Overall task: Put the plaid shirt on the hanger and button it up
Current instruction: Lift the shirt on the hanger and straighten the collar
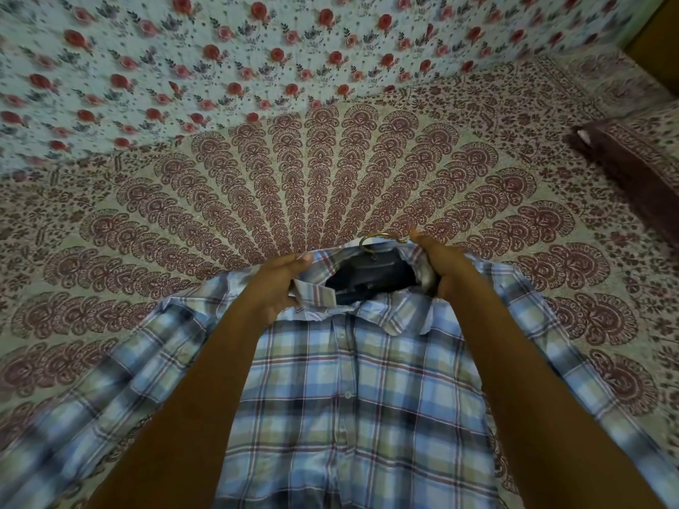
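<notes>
The blue, green and maroon plaid shirt (pixel 352 394) lies front up on the bed, its placket closed down the middle and its sleeves spread to both sides. A black hanger (pixel 371 279) sits inside the neck opening, and its brass hook (pixel 378 241) pokes out past the collar. My left hand (pixel 279 284) grips the left side of the collar. My right hand (pixel 439 264) grips the right side of the collar by the hanger's shoulder. Most of the hanger is hidden under the cloth.
A bedspread (pixel 330 185) with a maroon fan pattern covers the bed under the shirt. A light sheet with red roses (pixel 257 49) lies beyond it. A pillow (pixel 639 159) in matching maroon print sits at the right edge.
</notes>
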`<action>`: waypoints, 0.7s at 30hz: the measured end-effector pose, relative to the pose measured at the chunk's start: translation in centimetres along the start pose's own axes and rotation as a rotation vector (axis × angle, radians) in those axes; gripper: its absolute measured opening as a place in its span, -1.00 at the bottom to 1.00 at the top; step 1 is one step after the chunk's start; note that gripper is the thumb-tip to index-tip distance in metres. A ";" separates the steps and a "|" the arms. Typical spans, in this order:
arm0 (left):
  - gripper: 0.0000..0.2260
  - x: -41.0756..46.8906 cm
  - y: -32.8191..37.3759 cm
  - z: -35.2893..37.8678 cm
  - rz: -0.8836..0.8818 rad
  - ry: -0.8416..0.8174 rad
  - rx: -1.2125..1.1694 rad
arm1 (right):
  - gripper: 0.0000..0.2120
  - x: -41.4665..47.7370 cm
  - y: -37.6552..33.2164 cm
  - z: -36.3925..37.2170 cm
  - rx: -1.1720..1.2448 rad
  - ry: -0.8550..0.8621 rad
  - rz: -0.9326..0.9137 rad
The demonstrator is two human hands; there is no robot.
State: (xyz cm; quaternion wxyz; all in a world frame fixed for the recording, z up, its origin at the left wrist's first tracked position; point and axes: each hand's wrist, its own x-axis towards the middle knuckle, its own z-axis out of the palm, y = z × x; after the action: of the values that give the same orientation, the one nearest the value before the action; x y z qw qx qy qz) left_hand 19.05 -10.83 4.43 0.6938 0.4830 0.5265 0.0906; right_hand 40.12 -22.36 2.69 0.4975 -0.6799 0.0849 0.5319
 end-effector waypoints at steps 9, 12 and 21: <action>-0.84 0.9 0.6 0.8 -0.223 0.072 -0.029 | -0.60 0.8 0.6 -0.6 -0.079 -0.068 -0.087; -0.87 0.9 0.5 1.0 -0.143 0.089 0.038 | -0.74 0.9 0.7 -0.3 -0.077 -0.074 -0.092; -0.91 0.3 -0.3 -0.8 0.114 0.134 0.373 | -0.67 2.0 0.6 1.2 0.104 0.015 -0.044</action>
State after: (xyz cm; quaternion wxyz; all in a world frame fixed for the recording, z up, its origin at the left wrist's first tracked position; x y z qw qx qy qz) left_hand 18.41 -10.32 3.98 0.5495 0.6249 0.5510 0.0628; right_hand 39.83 -20.93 0.81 0.5430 -0.6588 0.1009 0.5108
